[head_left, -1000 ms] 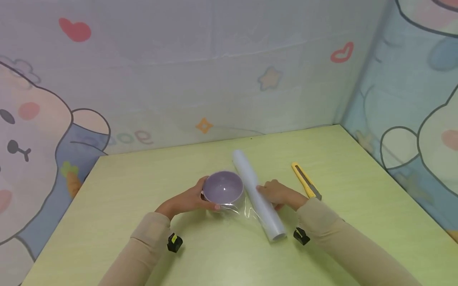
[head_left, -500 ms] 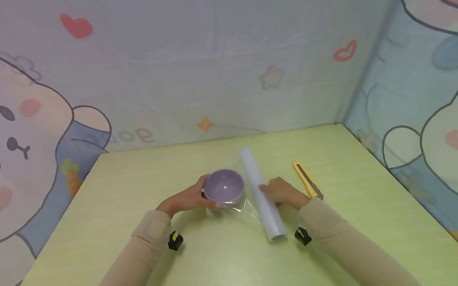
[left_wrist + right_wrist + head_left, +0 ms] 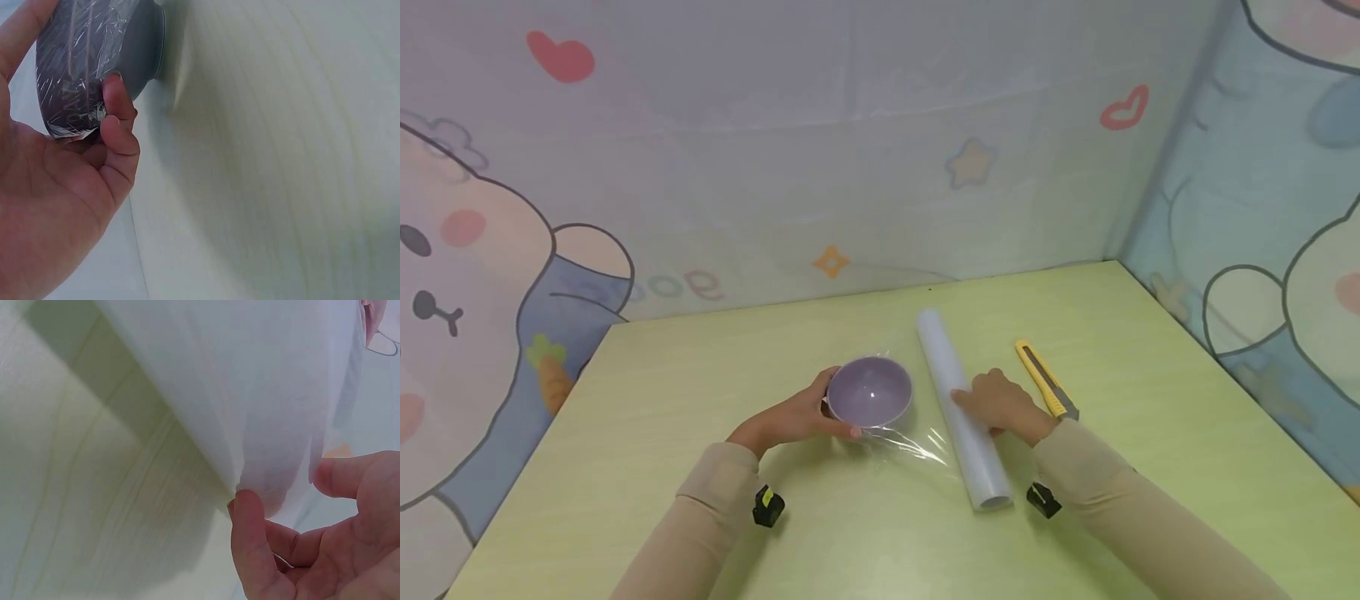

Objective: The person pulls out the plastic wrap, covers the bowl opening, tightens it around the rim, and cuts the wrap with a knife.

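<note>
Bowl (image 3: pixel 870 392) in my left hand (image 3: pixel 797 414), thumb and fingers spread round its side and bent in against it, opened about as wide as the bowl needs. Mouth faces up; whether the base touches the table, I cannot tell. In the left wrist view, clear film (image 3: pixel 917 447) lies crinkled over the bowl's outer wall, right where my fingers press.

My right hand (image 3: pixel 1000 404) has the roll (image 3: pixel 958 408) about midway along, thumb to one side, fingertips to the other, a light pinch rather than a full wrap. The roll slants across the table (image 3: pixel 700 375) just right of the bowl, apart from it. Film glints in the gap between, creased toward the near side.

On handling, my judgement: left grip firm, so the pull does not tip the bowl; right pinch loose enough for the roll to turn. Draw level and slow. The near-side creases suggest uneven tension; squaring the roll to the bowl should flatten them.

Farther right, the yellow utility knife (image 3: pixel 1047 379) lies with its grey end close by my right sleeve (image 3: pixel 1075 462). Worth minding that elbow. Beyond the table, printed cloth (image 3: pixel 760 150).
</note>
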Demonstrator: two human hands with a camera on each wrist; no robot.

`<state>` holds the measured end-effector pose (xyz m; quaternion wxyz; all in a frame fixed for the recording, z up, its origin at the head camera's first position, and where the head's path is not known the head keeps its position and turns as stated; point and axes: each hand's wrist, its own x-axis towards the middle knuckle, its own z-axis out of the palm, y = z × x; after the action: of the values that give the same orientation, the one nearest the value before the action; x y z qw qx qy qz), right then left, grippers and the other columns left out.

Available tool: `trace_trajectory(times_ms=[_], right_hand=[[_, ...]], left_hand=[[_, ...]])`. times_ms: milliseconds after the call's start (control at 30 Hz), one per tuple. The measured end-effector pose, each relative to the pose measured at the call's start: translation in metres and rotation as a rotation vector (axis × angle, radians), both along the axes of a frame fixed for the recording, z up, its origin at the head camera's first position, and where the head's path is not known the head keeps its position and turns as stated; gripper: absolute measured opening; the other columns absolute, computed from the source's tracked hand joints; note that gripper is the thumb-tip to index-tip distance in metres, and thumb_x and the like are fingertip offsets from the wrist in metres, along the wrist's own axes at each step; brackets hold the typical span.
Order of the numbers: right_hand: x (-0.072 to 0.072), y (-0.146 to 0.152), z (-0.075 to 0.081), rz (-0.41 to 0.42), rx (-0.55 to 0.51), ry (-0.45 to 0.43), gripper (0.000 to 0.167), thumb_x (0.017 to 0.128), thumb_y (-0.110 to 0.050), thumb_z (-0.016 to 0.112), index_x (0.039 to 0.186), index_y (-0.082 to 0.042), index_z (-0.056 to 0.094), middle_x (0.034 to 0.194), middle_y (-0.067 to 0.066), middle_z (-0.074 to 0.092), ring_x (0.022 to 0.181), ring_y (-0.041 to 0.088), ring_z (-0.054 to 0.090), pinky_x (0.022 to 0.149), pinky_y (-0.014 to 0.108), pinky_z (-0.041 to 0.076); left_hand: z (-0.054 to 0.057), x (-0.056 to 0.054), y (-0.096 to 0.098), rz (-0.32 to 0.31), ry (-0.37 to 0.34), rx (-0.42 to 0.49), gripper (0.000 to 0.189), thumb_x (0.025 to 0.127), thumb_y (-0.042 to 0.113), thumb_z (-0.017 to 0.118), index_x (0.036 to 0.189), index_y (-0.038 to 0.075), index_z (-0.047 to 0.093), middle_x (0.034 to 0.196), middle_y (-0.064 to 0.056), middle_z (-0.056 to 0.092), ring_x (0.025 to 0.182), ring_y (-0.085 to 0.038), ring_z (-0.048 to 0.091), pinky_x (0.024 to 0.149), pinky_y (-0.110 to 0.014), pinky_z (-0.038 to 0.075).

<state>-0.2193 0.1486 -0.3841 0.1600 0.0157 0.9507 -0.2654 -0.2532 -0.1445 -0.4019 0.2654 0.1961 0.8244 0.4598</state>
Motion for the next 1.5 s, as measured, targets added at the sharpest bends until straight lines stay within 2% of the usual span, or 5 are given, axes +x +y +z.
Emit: trace_trajectory(times_ms=[200, 567, 667, 867, 1500], right_hand=[[0.001, 0.002, 0.001, 0.002, 0.036, 0.01, 0.052, 0.093, -0.042, 0.044, 0.106, 0.008, 0.052, 0.105, 0.021, 0.051, 0.058, 0.021, 0.058, 0.049, 0.028, 0.046], [-0.003, 0.019, -0.011, -0.021, -0.39, -0.154, 0.054, 0.094, -0.038, 0.046, 0.118, 0.01, 0.048, 0.111, 0.019, 0.054, 0.097, 0.026, 0.054, 0.075, 0.039, 0.053], [-0.005, 0.018, -0.013, -0.033, -0.408, -0.155, 0.051, 0.093, -0.035, 0.047, 0.116, 0.011, 0.047, 0.111, 0.021, 0.054, 0.099, 0.027, 0.055, 0.078, 0.039, 0.053], [-0.006, 0.012, -0.013, -0.042, -0.408, -0.115, 0.043, 0.089, -0.032, 0.054, 0.105, 0.008, 0.047, 0.104, 0.019, 0.054, 0.093, 0.025, 0.056, 0.077, 0.035, 0.053], [-0.008, 0.016, -0.009, -0.036, -0.09, 0.073, 0.035, 0.085, -0.032, 0.058, 0.079, 0.001, 0.053, 0.073, 0.009, 0.053, 0.055, 0.016, 0.052, 0.048, 0.025, 0.046]], left_hand=[[0.001, 0.001, 0.0, -0.011, -0.001, -0.004, 0.09, 0.071, 0.03, 0.079, 0.139, 0.026, 0.02, 0.134, -0.007, 0.038, 0.111, -0.023, 0.051, 0.095, -0.04, 0.038], [0.003, 0.012, 0.005, 0.072, 0.092, -0.07, 0.123, 0.069, 0.039, 0.078, 0.147, 0.012, -0.013, 0.154, -0.013, 0.005, 0.141, -0.032, 0.008, 0.11, -0.057, 0.015], [0.0, 0.015, 0.012, 0.095, 0.148, -0.036, 0.121, 0.067, 0.039, 0.08, 0.147, 0.008, -0.006, 0.151, -0.015, 0.015, 0.137, -0.032, 0.02, 0.109, -0.054, 0.021], [-0.008, 0.016, 0.018, 0.141, 0.204, 0.041, 0.104, 0.067, 0.03, 0.082, 0.142, 0.004, 0.016, 0.137, -0.014, 0.036, 0.121, -0.029, 0.044, 0.102, -0.046, 0.035], [-0.007, 0.016, 0.011, 0.123, 0.171, 0.023, 0.105, 0.068, 0.034, 0.081, 0.143, 0.006, 0.012, 0.139, -0.014, 0.031, 0.124, -0.028, 0.04, 0.104, -0.047, 0.032]])
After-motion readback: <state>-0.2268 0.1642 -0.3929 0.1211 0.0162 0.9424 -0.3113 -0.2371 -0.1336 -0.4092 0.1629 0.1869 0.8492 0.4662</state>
